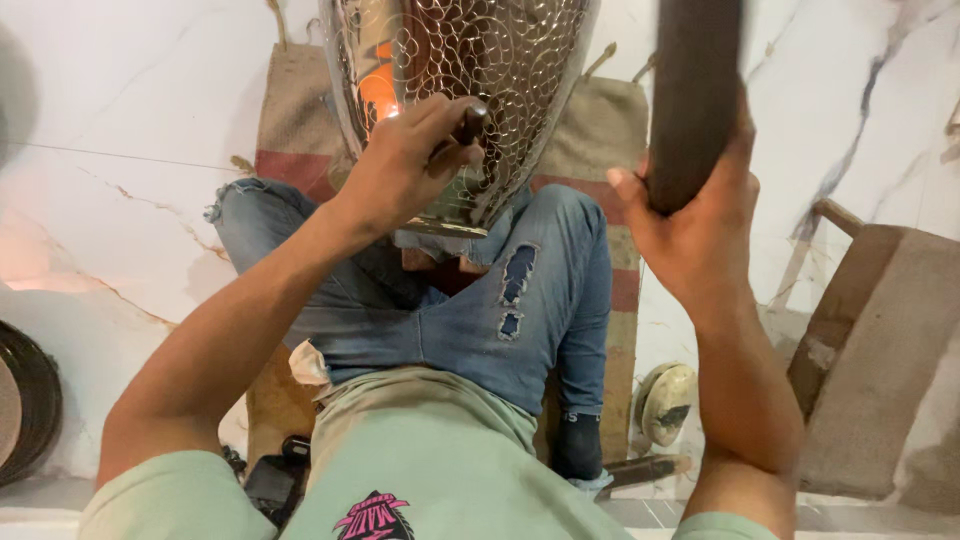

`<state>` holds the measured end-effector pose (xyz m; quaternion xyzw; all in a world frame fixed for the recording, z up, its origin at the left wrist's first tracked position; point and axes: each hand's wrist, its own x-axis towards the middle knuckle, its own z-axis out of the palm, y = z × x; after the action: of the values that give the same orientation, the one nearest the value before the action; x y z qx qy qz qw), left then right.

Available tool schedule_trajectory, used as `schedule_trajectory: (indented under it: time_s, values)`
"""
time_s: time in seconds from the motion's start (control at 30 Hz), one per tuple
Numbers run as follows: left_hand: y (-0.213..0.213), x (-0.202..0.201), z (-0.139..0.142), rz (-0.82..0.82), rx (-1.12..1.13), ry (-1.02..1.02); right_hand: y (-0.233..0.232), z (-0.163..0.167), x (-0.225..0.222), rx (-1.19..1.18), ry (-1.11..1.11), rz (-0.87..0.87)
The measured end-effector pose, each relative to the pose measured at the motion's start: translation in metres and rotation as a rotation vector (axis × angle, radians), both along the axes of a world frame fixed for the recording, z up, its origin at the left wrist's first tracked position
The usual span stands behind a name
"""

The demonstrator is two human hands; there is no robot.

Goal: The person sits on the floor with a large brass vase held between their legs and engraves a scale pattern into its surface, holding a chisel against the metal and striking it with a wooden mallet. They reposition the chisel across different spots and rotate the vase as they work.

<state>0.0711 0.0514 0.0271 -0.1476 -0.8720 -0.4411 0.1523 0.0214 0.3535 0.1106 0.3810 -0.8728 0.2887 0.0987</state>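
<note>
Marble floor; left hand (405, 160) grips punch (468, 127) angled against vessel (480, 80); right hand (695, 225) grips upright mallet (695, 90).

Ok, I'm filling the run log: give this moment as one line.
left hand: holds small tool against patterned metal vessel | right hand: grips dark mallet, raised | vessel over lap

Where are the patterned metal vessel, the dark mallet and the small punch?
metal vessel (500, 70), head view, patterned wall.
dark mallet (690, 100), head view, its thick shaft above the right hand.
small punch (470, 125), head view, top end.
</note>
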Motion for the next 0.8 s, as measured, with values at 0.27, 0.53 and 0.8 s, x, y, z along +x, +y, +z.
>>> schedule_trajectory:
  time_s: [0.27, 0.53, 0.8]
  values:
    - [0.024, 0.026, -0.018, 0.220, 0.285, 0.045, -0.034, 0.069, 0.011, 0.722, 0.310, 0.078]
    - [0.061, 0.038, -0.052, 0.584, 0.607, 0.102, -0.076, 0.103, 0.011, 0.752, 0.344, 0.131]
    - [0.070, 0.035, -0.077, 0.632, 0.797, 0.125, -0.059, 0.074, -0.005, 0.854, 0.499, 0.100]
